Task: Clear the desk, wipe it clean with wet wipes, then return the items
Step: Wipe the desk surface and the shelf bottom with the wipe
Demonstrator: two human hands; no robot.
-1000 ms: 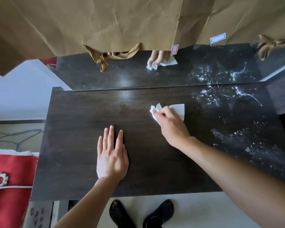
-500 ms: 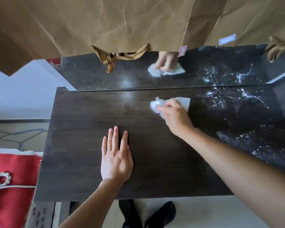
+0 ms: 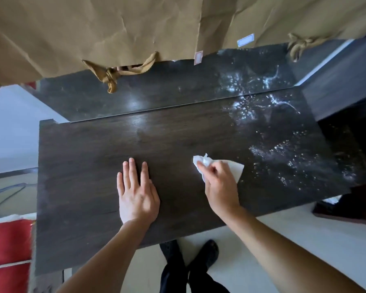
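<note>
The dark wooden desk (image 3: 89,166) fills the middle of the view, bare of items. My right hand (image 3: 220,187) presses a crumpled white wet wipe (image 3: 235,169) onto the desk right of centre, near the front. My left hand (image 3: 136,193) lies flat, palm down, fingers slightly apart, beside it to the left. White specks and wet smears (image 3: 283,149) cover the right part of the desk top.
A mirror (image 3: 156,92) stands along the desk's back edge, half covered by brown paper (image 3: 114,28) with knotted ties. A red cloth (image 3: 6,250) lies at the lower left. My feet in black shoes (image 3: 188,252) stand below the front edge.
My right hand has dragged the wipe from near the mirror toward the front edge of the desk. My left hand stays flat in place.
</note>
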